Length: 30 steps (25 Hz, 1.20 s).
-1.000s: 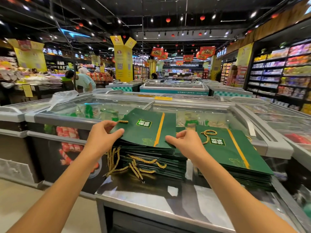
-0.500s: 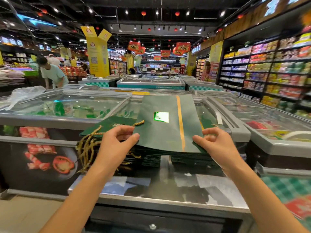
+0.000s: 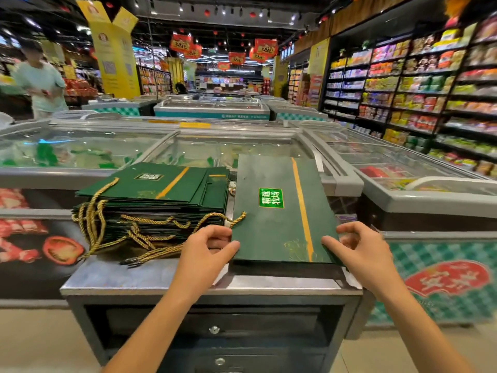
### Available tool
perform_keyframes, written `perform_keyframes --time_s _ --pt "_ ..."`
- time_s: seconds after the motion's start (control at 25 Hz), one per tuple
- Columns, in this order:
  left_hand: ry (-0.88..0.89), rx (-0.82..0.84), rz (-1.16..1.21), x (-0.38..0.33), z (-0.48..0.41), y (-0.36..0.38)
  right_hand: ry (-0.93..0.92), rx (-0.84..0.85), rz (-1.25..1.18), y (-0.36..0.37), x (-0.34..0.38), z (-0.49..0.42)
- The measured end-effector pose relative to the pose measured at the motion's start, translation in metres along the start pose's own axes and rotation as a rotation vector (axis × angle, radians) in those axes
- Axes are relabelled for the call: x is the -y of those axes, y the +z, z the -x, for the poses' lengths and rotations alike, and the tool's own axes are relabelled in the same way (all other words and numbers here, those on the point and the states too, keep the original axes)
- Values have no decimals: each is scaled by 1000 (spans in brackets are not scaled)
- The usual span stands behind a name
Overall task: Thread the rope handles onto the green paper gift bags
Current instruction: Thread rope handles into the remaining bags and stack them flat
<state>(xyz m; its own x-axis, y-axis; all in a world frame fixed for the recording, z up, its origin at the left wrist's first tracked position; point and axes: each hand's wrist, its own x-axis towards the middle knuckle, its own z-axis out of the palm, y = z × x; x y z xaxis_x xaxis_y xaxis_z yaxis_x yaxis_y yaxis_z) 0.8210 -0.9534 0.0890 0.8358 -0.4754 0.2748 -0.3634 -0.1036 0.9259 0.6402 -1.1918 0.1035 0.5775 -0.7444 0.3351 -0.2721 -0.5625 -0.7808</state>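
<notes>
Change since 1 s ago: you had both hands on the top of the stack of green bags point(image 3: 161, 200). Half a sec ago one bag was up in the air btwn your hands. Now that green paper gift bag point(image 3: 279, 211) is down flat, or nearly so, just beside the stack at its 3 o'clock, w/ the near end over the steel counter point(image 3: 161, 275) and the far end reaching over the freezer frame point(image 3: 341, 181). Can't tell if it's fully resting yet. Meaning, as I read it: one bag is singled out and laid out for threading, but no threading has begun on it. Grip: your left hand point(image 3: 207, 246) pinches the near-left corner, thumb on top and fingers curled under. Your right hand point(image 3: 360, 246) pinches the near-right corner the same way, thumb on the edge. Orientation: the bag's long axis runs 6 to 12 o'clock, short edge toward you, printed face up. The orange stripe point(image 3: 302, 211) follows that axis, right of centre, and the bright green label point(image 3: 271, 197) sits mid-bag, left of the stripe. Can't tell which end is the mouth, since no holes show. Loose gold rope handles point(image 3: 150, 238) trail off the stack's near side at 9 o'clock of your left hand. One frayed rope end point(image 3: 236, 219) lies at the bag's left edge, but I can't tell whether it's attached to this bag. Next, prob.: free one hand and pick a rope.
</notes>
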Motion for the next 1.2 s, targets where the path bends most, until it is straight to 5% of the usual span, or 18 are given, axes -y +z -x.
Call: perform_keyframes --time_s 0.24,0.6,0.92,1.2 --pt "-52 -11 -10 2 5 0 -268 -36 301 21 0 -5" --pt "120 -63 -210 6 12 4 -699 225 159 110 59 -8" --pt "220 -133 -465 19 23 -90 -739 183 120 126 50 -3" --pt "80 -167 -712 35 31 -160 -719 186 106 127 51 -3"
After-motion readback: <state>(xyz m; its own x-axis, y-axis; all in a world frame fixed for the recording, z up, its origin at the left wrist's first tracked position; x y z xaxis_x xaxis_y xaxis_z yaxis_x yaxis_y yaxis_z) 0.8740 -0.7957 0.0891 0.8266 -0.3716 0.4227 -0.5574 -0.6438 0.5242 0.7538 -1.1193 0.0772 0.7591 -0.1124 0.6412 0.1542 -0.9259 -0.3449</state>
